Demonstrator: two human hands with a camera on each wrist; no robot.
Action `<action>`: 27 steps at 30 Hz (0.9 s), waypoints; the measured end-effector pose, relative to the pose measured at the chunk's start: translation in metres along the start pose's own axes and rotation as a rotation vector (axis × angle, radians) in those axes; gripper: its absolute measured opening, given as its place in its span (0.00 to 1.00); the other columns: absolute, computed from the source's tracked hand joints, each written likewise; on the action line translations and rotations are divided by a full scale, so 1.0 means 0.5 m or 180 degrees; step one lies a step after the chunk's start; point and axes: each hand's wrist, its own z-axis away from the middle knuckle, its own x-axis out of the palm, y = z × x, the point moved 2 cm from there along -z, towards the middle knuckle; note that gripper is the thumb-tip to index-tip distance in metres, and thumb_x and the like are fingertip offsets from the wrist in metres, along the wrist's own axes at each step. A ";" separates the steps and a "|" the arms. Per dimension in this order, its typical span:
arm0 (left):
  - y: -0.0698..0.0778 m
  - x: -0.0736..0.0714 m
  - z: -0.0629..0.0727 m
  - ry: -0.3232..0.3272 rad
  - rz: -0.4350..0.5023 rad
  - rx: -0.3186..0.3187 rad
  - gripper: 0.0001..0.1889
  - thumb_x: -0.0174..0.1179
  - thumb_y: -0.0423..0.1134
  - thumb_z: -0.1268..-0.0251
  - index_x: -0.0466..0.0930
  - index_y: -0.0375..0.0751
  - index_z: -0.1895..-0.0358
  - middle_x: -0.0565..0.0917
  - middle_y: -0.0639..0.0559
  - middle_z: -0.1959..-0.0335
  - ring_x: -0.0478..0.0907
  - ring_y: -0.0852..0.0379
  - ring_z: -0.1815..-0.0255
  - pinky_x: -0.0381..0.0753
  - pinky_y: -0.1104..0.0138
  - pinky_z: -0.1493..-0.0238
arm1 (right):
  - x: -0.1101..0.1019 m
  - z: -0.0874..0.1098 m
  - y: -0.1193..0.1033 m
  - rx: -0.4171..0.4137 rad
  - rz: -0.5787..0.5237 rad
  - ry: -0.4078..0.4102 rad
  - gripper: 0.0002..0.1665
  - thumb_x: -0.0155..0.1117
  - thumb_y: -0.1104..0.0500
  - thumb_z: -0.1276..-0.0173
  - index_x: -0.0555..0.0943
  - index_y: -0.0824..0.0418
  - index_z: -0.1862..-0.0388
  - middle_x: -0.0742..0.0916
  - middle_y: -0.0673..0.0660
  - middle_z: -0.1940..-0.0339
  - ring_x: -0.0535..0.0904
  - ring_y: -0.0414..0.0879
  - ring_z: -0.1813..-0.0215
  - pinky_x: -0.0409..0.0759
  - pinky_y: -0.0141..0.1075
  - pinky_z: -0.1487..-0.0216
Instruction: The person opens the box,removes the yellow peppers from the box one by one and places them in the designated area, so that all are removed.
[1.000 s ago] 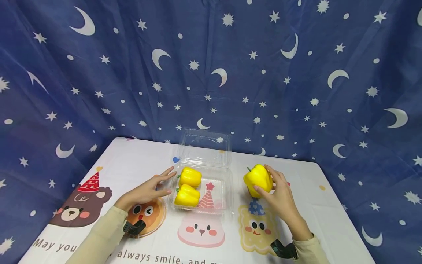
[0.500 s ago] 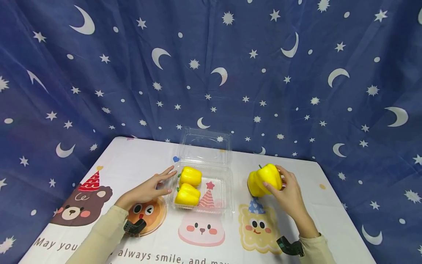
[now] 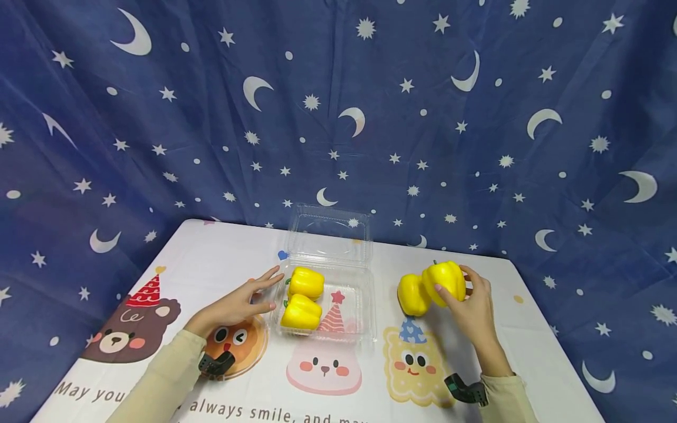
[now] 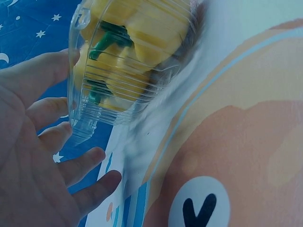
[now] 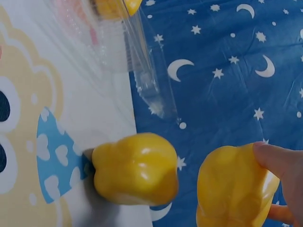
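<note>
My right hand [image 3: 478, 308] pinches a yellow bell pepper [image 3: 444, 282] between thumb and fingers, stem upward. Just left of it another yellow bell pepper [image 3: 413, 295] lies on the table; in the right wrist view a gap shows between the two. A clear plastic clamshell box [image 3: 346, 299] stands mid-table, its lid raised at the back. Two more yellow peppers [image 3: 301, 312] lie in its left half, with green stems [image 4: 111, 42] toward the left wall. My left hand [image 3: 240, 302] has its fingers spread, fingertips right at the box's left rim.
The white tablecloth [image 3: 233, 247] bears printed cartoon faces, such as a bear [image 3: 132, 329] at the left. Behind the table hangs a blue curtain [image 3: 338, 147] with moons and stars. The lid [image 3: 329, 235] leans up close to the curtain.
My right hand has moved to the right with its pepper, away from the pepper that was partly hidden behind it and now shows whole. The left hand and box stay put.
</note>
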 end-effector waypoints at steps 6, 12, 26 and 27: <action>0.003 -0.002 0.000 0.0021 -0.0010 0.0028 0.36 0.62 0.40 0.28 0.58 0.34 0.22 0.47 0.35 0.16 0.47 0.28 0.18 0.39 0.28 0.24 | 0.000 -0.011 0.030 0.0077 -0.0101 0.0060 0.45 0.72 0.49 0.35 0.66 0.66 0.25 0.75 0.71 0.37 0.74 0.62 0.46 0.75 0.44 0.51; 0.002 -0.001 0.001 0.0035 -0.0015 0.0027 0.36 0.61 0.39 0.28 0.58 0.34 0.22 0.48 0.36 0.16 0.46 0.28 0.18 0.34 0.27 0.25 | 0.004 -0.015 0.053 0.0175 -0.0060 0.0047 0.45 0.71 0.49 0.34 0.64 0.66 0.24 0.75 0.72 0.36 0.75 0.64 0.46 0.76 0.45 0.50; 0.000 -0.001 0.002 0.0033 -0.0068 -0.0042 0.36 0.61 0.40 0.28 0.58 0.37 0.21 0.47 0.38 0.16 0.45 0.28 0.18 0.43 0.28 0.24 | 0.023 -0.020 0.094 0.0416 0.0085 0.0048 0.47 0.72 0.49 0.36 0.63 0.69 0.26 0.74 0.74 0.39 0.72 0.65 0.46 0.73 0.53 0.49; 0.000 -0.001 0.002 0.0030 -0.0067 -0.0038 0.36 0.61 0.40 0.28 0.58 0.36 0.21 0.47 0.38 0.16 0.44 0.28 0.18 0.43 0.28 0.24 | 0.026 -0.019 0.098 0.0456 0.0110 0.0027 0.48 0.72 0.48 0.36 0.63 0.68 0.26 0.74 0.74 0.39 0.72 0.65 0.46 0.72 0.52 0.50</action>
